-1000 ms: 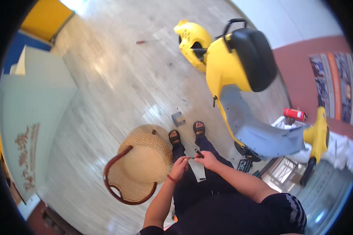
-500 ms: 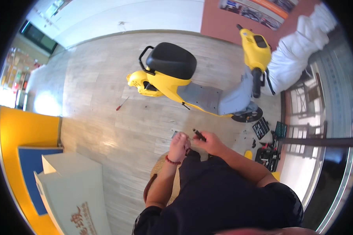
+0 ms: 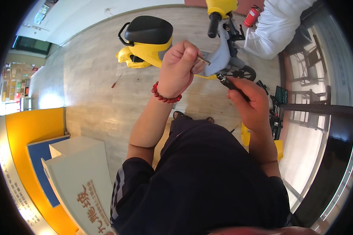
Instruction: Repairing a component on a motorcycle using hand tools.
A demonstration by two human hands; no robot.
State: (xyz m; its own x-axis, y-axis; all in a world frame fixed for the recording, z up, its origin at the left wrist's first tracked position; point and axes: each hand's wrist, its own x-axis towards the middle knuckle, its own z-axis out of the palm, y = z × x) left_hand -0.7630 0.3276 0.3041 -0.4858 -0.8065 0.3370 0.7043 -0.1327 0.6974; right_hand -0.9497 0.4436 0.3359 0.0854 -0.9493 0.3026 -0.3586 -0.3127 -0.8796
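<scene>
My left hand (image 3: 178,68) is raised in front of me, its fingers closed on a small flat metal piece (image 3: 202,60) that sticks out to the right. A red bead bracelet (image 3: 164,96) circles that wrist. My right hand (image 3: 251,103) grips a dark screwdriver-like tool (image 3: 225,81), whose tip points up-left toward the metal piece without touching it. Behind both hands stands a yellow scooter (image 3: 153,47) with a black seat and a grey front body.
A white-covered shape (image 3: 274,23) and a red fire extinguisher (image 3: 252,16) lie beyond the scooter. Small tools (image 3: 276,98) are scattered on the wooden floor at right. A white counter (image 3: 80,172) stands at lower left; a red-handled screwdriver (image 3: 115,81) lies on the floor.
Both hands rose from my lap toward the camera, still holding the metal piece and the tool. The view has swung, so the scooter now sits straight ahead.
</scene>
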